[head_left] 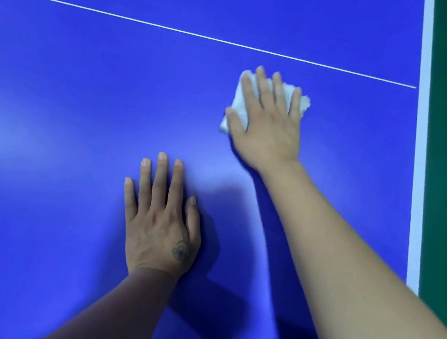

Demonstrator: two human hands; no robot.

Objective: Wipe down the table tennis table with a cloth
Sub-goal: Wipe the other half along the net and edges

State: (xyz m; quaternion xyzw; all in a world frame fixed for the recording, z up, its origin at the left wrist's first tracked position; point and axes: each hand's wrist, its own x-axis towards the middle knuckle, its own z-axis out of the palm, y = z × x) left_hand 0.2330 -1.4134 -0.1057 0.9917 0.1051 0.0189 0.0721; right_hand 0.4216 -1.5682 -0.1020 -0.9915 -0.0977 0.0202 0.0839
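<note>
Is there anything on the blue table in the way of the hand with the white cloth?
No. The right hand presses the cloth flat on the table; nothing visible blocks it. The left hand rests nearer the person.

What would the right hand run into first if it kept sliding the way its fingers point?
Probably the thin white line painted across the blue table. The right hand, flat on the white cloth, points up towards it; nothing solid shows in between.
</note>
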